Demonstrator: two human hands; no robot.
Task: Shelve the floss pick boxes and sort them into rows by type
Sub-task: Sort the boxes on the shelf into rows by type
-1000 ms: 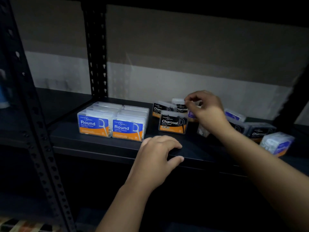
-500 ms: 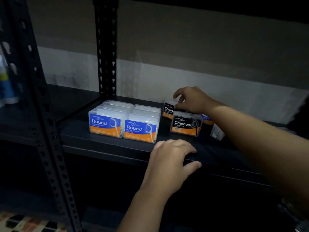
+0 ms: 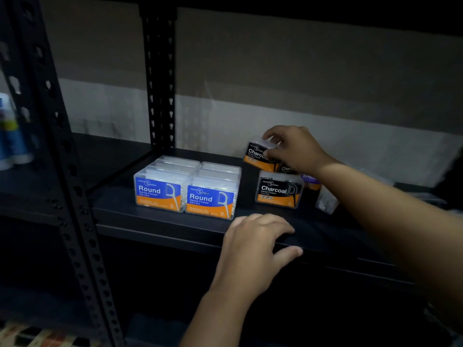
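Note:
Two rows of blue Round floss boxes (image 3: 186,190) stand on the black shelf (image 3: 175,229), left of centre. A Charcoal box (image 3: 278,190) stands to their right at the front. Behind it my right hand (image 3: 295,149) grips a second Charcoal box (image 3: 255,154), tilted and lifted off the shelf. Another Charcoal box (image 3: 285,169) and a purple-labelled box (image 3: 309,179) are partly hidden under my right wrist. My left hand (image 3: 253,249) rests on the shelf's front edge, fingers on top and thumb over the lip.
A clear box (image 3: 325,202) lies on its side right of the front Charcoal box. A black perforated upright (image 3: 160,78) stands behind the Round boxes, another upright (image 3: 62,171) at the front left. Bottles (image 3: 11,136) stand on the neighbouring shelf at far left.
My right hand has reached left to the rear Charcoal box, closed on it and tipped it up off the shelf. The left hand has stayed on the shelf edge.

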